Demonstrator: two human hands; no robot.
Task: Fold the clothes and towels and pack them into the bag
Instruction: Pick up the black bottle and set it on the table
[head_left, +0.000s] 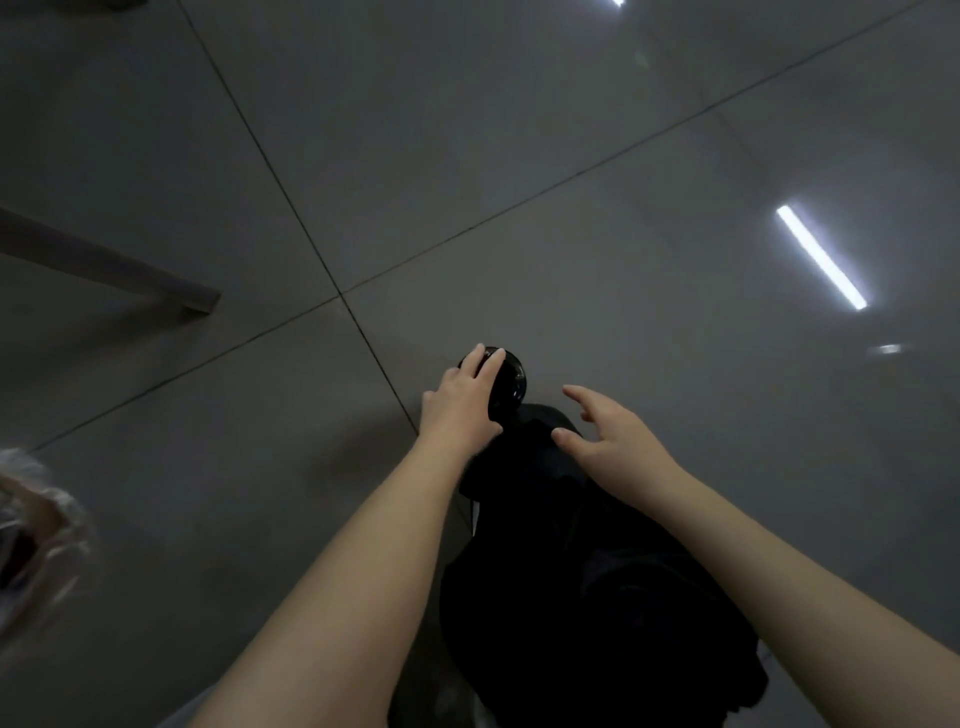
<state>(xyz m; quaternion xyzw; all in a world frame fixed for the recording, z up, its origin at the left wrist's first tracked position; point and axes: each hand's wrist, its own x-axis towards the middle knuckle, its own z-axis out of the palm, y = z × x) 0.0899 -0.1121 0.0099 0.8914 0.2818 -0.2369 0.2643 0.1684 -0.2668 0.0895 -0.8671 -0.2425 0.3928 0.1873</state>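
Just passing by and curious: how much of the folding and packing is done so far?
Nothing looks folded or packed yet. The left hand rests on a round black object, and the right hand hovers open over bunched dark cloth. Folding and packing all remain.

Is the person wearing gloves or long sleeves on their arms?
No. The left hand and right hand have no gloves, and no rings or watch show in this dim picture. The left forearm and right forearm are uncovered too, with no sleeve showing.
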